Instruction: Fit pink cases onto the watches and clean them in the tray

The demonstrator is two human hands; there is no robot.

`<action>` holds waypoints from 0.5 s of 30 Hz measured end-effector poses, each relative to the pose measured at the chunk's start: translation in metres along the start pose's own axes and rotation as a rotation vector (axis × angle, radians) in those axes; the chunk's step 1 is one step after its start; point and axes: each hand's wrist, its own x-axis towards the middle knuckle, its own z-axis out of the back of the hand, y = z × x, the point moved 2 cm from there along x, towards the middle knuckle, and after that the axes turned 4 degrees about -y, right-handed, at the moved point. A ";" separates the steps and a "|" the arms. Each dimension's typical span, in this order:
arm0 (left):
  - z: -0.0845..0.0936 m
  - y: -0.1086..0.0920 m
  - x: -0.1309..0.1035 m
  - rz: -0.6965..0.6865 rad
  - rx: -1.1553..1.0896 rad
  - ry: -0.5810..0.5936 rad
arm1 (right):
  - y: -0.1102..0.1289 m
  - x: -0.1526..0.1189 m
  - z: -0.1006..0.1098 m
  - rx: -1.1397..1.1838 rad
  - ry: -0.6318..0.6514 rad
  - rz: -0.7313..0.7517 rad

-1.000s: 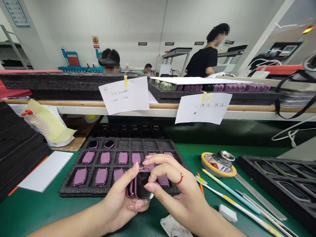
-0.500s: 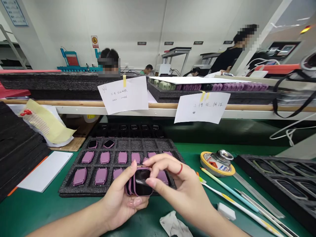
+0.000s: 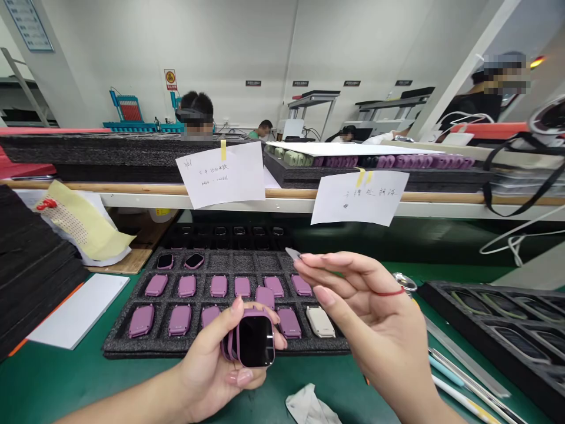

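My left hand is closed around a small stack of purple watch bodies, dark screens facing me. The front screen is shiny and black. My right hand is raised to the right of the stack, apart from it. A thin clear film sticks out from its index and middle fingertips, while the thumb stands away from them. Behind my hands lies a black foam tray with several purple watch bodies, mostly back side up, and one cream-coloured one.
A crumpled white cloth lies in front. Tools, including a metal ruler, lie on the right beside another foam tray of frames. A shelf edge with handwritten notes crosses behind. Co-workers sit beyond.
My right hand has moved off the front screen, up and to the right, carrying the clear film. The stack in my left hand stays nearly in place. A standing co-worker has moved right.
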 end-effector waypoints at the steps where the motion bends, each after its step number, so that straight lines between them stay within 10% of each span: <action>1: 0.000 0.000 0.000 -0.002 0.004 0.004 | 0.001 0.000 0.001 -0.032 0.031 0.017; 6: 0.001 0.000 0.001 0.007 0.011 -0.006 | 0.007 -0.001 0.008 -0.238 0.094 0.269; 10: 0.002 0.002 0.000 0.017 -0.031 -0.051 | 0.015 -0.011 -0.002 -0.452 0.394 0.531; 15: 0.001 0.002 0.000 0.038 -0.024 -0.128 | 0.020 -0.022 -0.008 -0.460 0.563 0.528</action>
